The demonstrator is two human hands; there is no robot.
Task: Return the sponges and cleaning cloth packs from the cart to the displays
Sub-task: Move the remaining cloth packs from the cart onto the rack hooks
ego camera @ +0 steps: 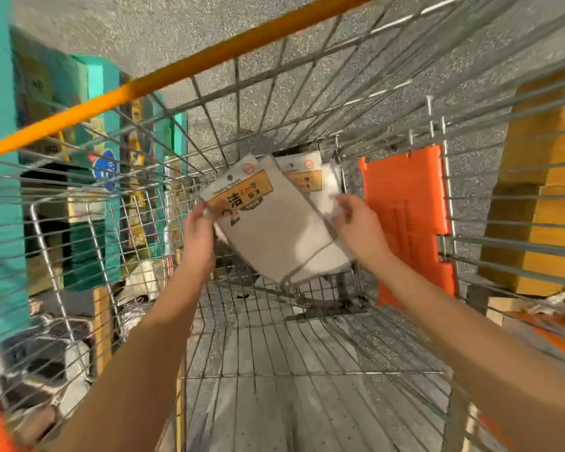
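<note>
Landmark: the orange plastic flap (pixel 408 216) hung on the wall of the silver wire cart (pixel 307 370). Every place below was read off it.
Front pack: and there it was, the front pack (pixel 274 230), a flat white cleaning-cloth pack with an orange label band, held up just left of the flap and clear of the cart's floor.
Rear pack: the rear pack (pixel 310 181), a second flat white pack with the same orange band, sat behind the first and closer to the flap, with the two overlapping.
Long axis: the front pack's length ran on a slant, its label end up and away from the flap and its plain end down towards the flap's foot.
Left hand: the left hand (pixel 198 230) was on the side far from the flap, with thumb and fingers pinching the front pack's edge just below the label.
Right hand: the right hand (pixel 359 223) was between the packs and the flap, its fingers curled onto the near edge, seemingly the rear pack's, though blur made that hard to settle.
Nearer hand: neither, as each already had an edge.
Coming move: a lift straight up and out looked right, since both packs were flanked by a hand.
</note>
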